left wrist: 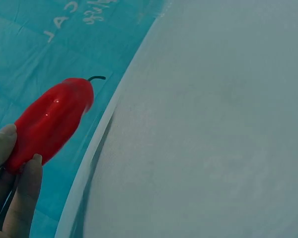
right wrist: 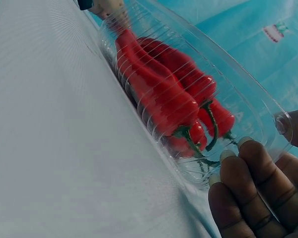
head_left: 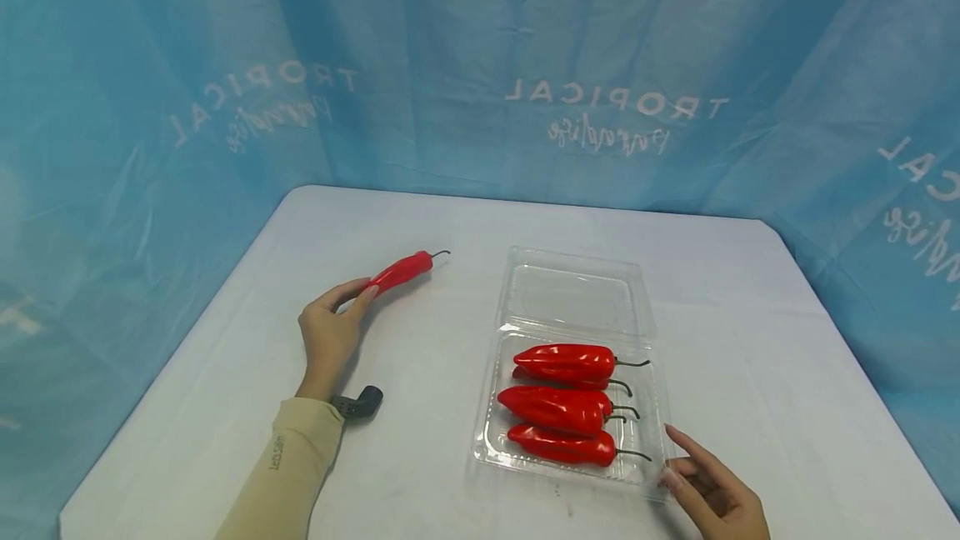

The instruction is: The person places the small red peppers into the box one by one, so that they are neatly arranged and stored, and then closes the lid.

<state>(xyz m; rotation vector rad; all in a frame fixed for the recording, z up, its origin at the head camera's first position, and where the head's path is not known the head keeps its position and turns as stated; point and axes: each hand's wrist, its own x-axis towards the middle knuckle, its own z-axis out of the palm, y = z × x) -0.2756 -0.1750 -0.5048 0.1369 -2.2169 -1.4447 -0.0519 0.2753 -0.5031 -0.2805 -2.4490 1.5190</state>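
Note:
My left hand (head_left: 330, 336) pinches a red chili pepper (head_left: 403, 271) by its tapered end, over the left part of the table. The pepper's thin, curved stem points away from the hand. In the left wrist view, the thumb and fingertips (left wrist: 34, 163) press on the same pepper (left wrist: 52, 121). At the front right, my right hand (head_left: 712, 486) holds the near right corner of a clear plastic clamshell box (head_left: 487, 440). Several red peppers (head_left: 555, 409) lie stacked in its base, stems to the right. The right wrist view shows fingertips (right wrist: 244, 141) against the box's wall.
The box's lid (head_left: 573, 294) lies folded back, away from me. A white cloth covers the table (head_left: 420, 440). Blue printed curtains (head_left: 465, 48) hang behind and at both sides of the table. A black strap device (head_left: 363, 402) sits on the left wrist.

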